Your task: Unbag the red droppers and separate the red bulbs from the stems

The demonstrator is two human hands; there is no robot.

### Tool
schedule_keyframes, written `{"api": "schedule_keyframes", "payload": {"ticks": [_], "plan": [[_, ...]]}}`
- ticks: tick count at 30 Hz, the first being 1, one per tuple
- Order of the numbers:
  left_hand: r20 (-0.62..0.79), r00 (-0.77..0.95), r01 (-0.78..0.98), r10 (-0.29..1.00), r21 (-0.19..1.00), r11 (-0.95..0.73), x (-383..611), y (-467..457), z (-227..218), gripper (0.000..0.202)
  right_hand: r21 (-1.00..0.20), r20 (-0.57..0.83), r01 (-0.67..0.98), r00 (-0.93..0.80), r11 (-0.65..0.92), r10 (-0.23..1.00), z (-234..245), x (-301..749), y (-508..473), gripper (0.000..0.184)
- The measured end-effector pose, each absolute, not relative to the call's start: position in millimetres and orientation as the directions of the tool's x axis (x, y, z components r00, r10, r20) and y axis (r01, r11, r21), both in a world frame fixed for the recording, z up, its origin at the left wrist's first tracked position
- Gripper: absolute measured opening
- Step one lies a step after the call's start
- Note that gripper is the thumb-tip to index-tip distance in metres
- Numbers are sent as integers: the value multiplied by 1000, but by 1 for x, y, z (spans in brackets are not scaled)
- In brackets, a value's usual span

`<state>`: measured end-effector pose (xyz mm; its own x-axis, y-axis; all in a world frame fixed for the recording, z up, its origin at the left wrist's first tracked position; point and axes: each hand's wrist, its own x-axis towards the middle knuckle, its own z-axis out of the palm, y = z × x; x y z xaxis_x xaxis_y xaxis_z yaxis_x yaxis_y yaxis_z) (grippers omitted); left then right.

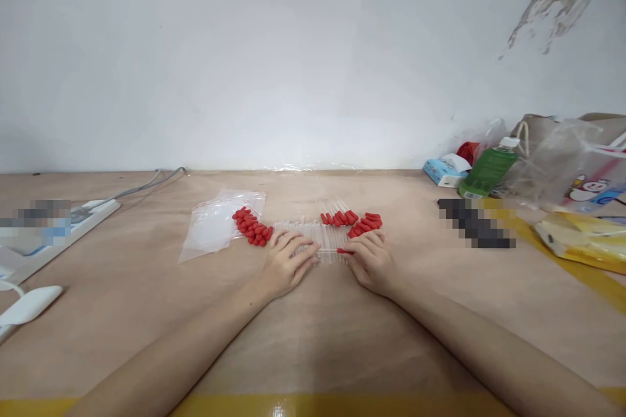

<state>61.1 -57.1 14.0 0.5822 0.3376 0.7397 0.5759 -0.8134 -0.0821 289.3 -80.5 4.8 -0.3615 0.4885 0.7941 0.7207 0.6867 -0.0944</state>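
Observation:
A bed of thin clear tubes [326,234] lies across the brown tabletop, several with red rubber bulbs on their ends, like droppers. My left hand [289,262] is over the left part of the tubes, its curled thumb and index finger closed around the end of a clear tube. Beside its knuckles is a heap of red bulbs [251,227]. On the right, my right hand [372,262] pinches a small red bulb [341,251] in line with that tube. More red bulbs [366,224] lie just beyond my right knuckles. The fingertips partly hide the tubes.
Flat clear plastic bags [210,228] lie left of the tubes. A power strip [92,218] and a white plug-like item [36,305] are at far left. A tissue box [443,172], green bottle [490,168] and yellow packet [581,238] stand or lie at right.

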Motion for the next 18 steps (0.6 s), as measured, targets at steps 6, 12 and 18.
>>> {"api": "schedule_keyframes", "payload": {"ticks": [6, 12, 18], "plan": [[679, 622, 594, 390, -85, -800, 58, -59, 13, 15, -52, 736, 732, -431, 679, 521, 6, 283, -80, 13], [677, 624, 589, 389, -82, -804, 58, -62, 11, 14, -7, 734, 749, -446, 663, 512, 8, 281, -85, 13], [714, 585, 610, 386, -73, -789, 48, -58, 13, 14, 26, 768, 802, -398, 596, 502, 5, 290, -83, 13]]}}
